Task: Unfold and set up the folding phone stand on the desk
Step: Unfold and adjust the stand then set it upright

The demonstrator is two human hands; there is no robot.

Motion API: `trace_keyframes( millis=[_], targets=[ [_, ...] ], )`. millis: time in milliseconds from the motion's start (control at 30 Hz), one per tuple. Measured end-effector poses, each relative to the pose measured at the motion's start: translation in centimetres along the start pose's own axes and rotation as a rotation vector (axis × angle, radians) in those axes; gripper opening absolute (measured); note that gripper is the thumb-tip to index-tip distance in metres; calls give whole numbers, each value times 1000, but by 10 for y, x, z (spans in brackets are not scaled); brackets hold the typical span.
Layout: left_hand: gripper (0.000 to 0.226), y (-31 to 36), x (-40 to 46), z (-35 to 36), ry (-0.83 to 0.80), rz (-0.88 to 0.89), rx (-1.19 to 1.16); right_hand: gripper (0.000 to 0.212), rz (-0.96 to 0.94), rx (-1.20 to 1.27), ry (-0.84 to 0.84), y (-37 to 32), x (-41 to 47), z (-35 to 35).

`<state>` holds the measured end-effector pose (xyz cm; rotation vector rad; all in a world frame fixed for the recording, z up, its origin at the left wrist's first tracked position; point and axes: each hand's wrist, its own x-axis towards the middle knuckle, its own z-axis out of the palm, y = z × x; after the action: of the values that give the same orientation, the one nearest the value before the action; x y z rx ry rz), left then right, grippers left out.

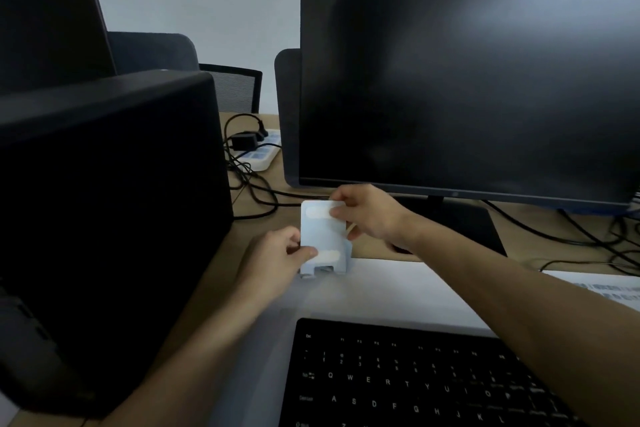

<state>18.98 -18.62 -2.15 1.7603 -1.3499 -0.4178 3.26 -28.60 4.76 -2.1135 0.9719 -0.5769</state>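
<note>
A pale blue folding phone stand (322, 236) with two white pads stands on the desk in front of the monitor, its back plate raised nearly upright and its base resting at the edge of a white mat (381, 291). My left hand (277, 256) pinches its lower left edge, thumb across the lower pad. My right hand (367, 211) grips the top right corner of the plate, fingers wrapped behind it. The rear of the stand is hidden.
A large dark monitor (467, 73) stands just behind, its base (460, 222) to the right of the stand. A black computer tower (104, 218) blocks the left. A black keyboard (415, 381) lies near me. Cables (252, 184) and a power strip (263, 152) lie behind.
</note>
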Motion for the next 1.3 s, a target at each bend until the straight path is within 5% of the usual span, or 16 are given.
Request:
trace_keyframes(
  millis=[333,500,633,867,1133,1300],
  targets=[
    [14,-12,7,-3,-89,12,-131,9,17,58,27,4,5,2],
    [29,-16,7,-8,53,-6,-191,15,122,391,50,9,-6,-9],
    [31,-8,3,2,6,-80,-481,14,164,715,47,6,-12,-20],
    [39,-15,0,1,19,94,-211,14,122,484,44,9,-19,-23],
    [29,-16,-2,5,-230,236,130,14,95,230,-41,15,-26,-18],
    [19,-13,-5,5,-260,137,188,23,163,143,-56,16,-28,-9]
  ],
)
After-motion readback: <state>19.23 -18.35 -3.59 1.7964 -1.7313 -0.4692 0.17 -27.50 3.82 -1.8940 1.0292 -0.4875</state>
